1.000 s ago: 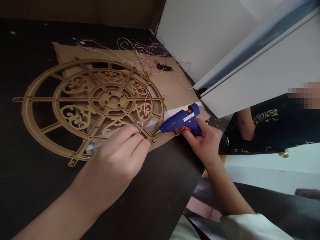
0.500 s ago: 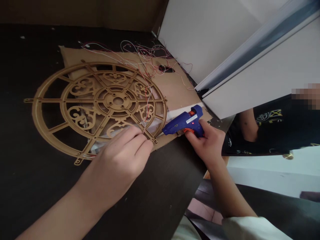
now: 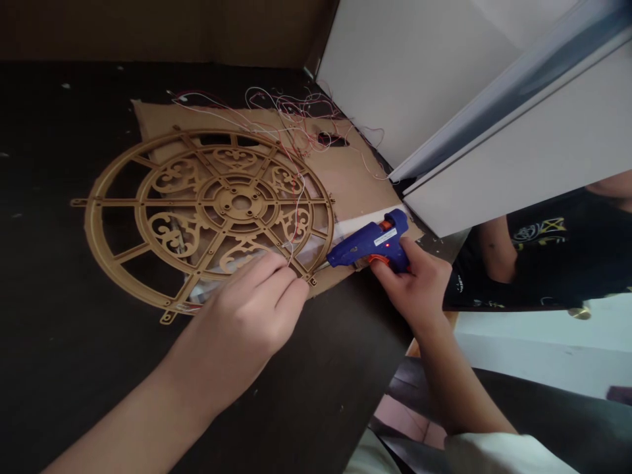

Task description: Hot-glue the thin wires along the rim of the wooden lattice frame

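A round, gold-brown openwork frame [image 3: 217,203] with scroll ornaments lies on a cardboard sheet [image 3: 365,174]. Over its near right part my left hand [image 3: 257,309] is closed, pinching a thin white wire [image 3: 299,210] that runs up across the frame; the fingertips are partly hidden. My right hand [image 3: 419,280] is wrapped round the handle of a blue glue gun [image 3: 368,242] with an orange trigger and a small red light. The gun's nozzle points left, at the frame's near right rim beside a small tab. Whether it touches the rim is unclear.
Tangled red and white wires [image 3: 296,108] spread over the far edge of the cardboard. White panels [image 3: 474,118] stand at the right on the dark table [image 3: 306,382]. Beyond the table's right edge is another person in dark, patterned clothing [image 3: 557,243], one arm partly visible.
The whole view has shifted, so the frame, the gun and both hands appear slightly farther right. My hands keep the same holds, and the nozzle remains by the rim.
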### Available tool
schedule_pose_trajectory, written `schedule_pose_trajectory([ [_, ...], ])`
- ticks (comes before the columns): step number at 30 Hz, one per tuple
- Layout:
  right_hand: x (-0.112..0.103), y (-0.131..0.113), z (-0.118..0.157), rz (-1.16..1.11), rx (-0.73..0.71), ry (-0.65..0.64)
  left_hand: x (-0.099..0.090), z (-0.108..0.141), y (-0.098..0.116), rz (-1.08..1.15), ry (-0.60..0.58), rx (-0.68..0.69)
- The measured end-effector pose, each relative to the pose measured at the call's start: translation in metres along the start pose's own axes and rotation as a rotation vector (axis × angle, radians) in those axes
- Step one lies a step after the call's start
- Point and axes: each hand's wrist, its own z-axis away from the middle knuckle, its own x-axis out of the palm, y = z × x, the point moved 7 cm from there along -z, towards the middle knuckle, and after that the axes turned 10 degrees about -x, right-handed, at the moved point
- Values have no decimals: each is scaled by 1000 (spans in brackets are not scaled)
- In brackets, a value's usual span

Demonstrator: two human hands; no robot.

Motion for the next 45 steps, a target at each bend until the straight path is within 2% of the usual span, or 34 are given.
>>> schedule_pose_trajectory([
  [6, 0, -4, -2, 1, -8, 0, -2, 0, 0, 21, 13, -6],
  [12, -4, -5, -2, 1, -22, 53, -1, -1, 0, 16, -1, -15],
  [19, -1, -5, -3, 5, -21, 19, 0, 1, 0, -3, -15, -10],
  [24, -4, -6, -3, 27, -2, 69, -1, 1, 0, 10, -3, -10],
  [31, -4, -3, -1, 53, 20, 36, 0, 0, 0, 9, -19, -18],
  [35, -6, -3, -2, 39, 81, 57, 1, 1, -1, 11, -12, -25],
  [38, -6, 3, -5, -27, 198, 38, 1, 1, -1, -3, -15, -25],
  [42, 2, 27, -12, -81, 359, -89, 2, 3, -2, -32, -32, -36],
  [45, 8, 50, -20, -26, 420, -164, 4, 4, -2, -43, -43, -47],
])
